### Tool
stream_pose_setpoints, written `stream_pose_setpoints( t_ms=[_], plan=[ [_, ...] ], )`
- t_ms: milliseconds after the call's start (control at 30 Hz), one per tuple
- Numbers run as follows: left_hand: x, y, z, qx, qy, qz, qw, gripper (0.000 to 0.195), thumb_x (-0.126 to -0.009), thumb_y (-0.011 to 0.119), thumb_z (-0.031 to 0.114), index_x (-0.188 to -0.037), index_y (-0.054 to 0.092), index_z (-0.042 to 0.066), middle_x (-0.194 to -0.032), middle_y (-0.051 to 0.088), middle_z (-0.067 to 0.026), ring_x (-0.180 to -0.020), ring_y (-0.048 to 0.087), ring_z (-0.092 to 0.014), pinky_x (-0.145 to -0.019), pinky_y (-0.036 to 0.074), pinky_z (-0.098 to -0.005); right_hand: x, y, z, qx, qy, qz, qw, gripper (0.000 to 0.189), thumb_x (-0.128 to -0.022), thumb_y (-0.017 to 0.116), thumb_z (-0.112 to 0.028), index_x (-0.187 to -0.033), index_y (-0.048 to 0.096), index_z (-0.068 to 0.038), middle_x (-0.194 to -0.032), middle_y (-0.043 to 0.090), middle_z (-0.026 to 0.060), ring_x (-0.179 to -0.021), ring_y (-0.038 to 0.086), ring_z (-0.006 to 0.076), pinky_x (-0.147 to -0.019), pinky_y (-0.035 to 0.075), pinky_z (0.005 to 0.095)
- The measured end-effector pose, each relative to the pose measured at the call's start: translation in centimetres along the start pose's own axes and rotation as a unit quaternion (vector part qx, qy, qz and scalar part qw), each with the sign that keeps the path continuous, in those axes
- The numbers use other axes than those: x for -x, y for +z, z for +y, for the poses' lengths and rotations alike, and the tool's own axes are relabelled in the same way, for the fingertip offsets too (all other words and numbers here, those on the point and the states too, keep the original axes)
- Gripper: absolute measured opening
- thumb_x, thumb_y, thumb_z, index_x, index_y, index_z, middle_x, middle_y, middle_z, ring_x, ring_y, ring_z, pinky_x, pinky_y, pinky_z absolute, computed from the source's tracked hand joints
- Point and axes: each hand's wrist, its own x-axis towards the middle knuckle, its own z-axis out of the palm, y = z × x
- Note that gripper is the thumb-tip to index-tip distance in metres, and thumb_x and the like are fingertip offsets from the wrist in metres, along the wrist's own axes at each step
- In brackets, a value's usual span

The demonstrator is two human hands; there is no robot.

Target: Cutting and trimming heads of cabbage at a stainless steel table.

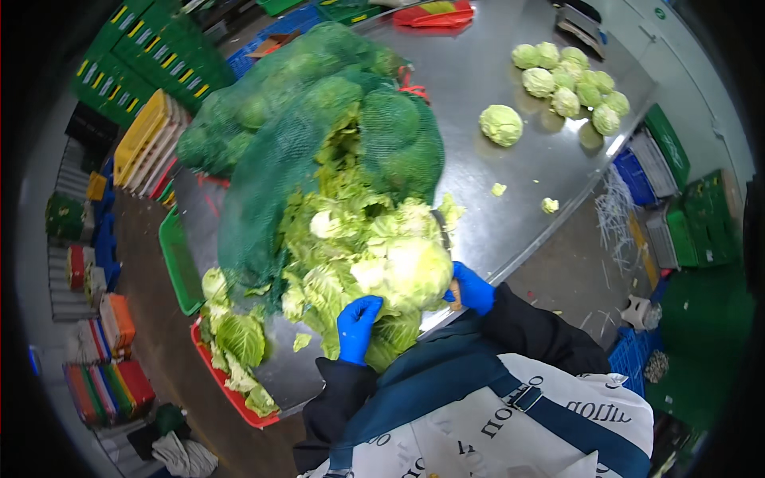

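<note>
A pale green cabbage head (421, 272) lies at the table's near edge among loose cabbage leaves (329, 281). My left hand (358, 325), in a blue glove, is at the near left side of this cabbage, its fingers bent at the leaves; whether it grips one is unclear. My right hand (472, 290), also blue-gloved, is closed around the wooden handle of a knife (443, 227), whose dark blade stands along the cabbage's right side, partly hidden. Behind the leaves, green mesh sacks (311, 95) hold cabbages, the nearer sack open towards me.
Several trimmed cabbages (565, 77) sit at the far right of the steel table (466, 60), with one cabbage (501, 125) apart. A red crate (230, 388) with leaves and a green crate (179, 269) are at the left edge. Stacked crates (705, 221) stand right.
</note>
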Motion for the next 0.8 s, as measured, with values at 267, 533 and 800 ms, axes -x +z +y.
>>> stream_pose_setpoints(
  t_ms=[267, 533, 800],
  plan=[
    [-4.5, 8.2, 0.2, -0.527, 0.422, -0.216, 0.706, 0.064, -0.07, 0.069, 0.018, -0.131, 0.048, 0.016, -0.138, 0.04, -0.0139, -0.124, 0.037, -0.038, -0.102, 0.031, -0.0482, 2.1, -15.8, -3.7, -0.14, -0.125, 0.207, 0.96, 0.045, -0.088, 0.048, -0.059, -0.097, 0.056, -0.016, -0.068, 0.051, -0.0021, -0.045, 0.039, 0.0104, -0.039, 0.031, 0.0264],
    [-5.4, 4.9, -5.8, -0.602, 0.253, -0.231, 0.721, 0.07, -0.075, 0.06, 0.045, -0.139, 0.04, 0.023, -0.149, 0.027, -0.0099, -0.133, 0.022, -0.045, -0.103, 0.011, -0.0672, -1.7, -22.1, -14.2, -0.112, -0.231, 0.375, 0.891, 0.038, -0.088, 0.053, -0.043, -0.123, 0.054, -0.028, -0.094, 0.057, -0.0035, -0.04, 0.027, 0.0085, -0.037, 0.02, 0.0236],
    [1.1, -10.7, -10.5, -0.61, 0.199, -0.12, 0.757, 0.065, -0.078, 0.053, 0.045, -0.139, 0.039, 0.028, -0.143, 0.038, -0.008, -0.133, 0.025, -0.044, -0.103, 0.009, -0.0679, -4.2, -3.8, -11.8, 0.248, -0.212, 0.317, 0.891, 0.035, -0.084, 0.063, -0.017, -0.116, 0.06, -0.004, -0.066, 0.054, -0.001, -0.048, 0.041, 0.005, -0.043, 0.032, 0.0212]
  ],
)
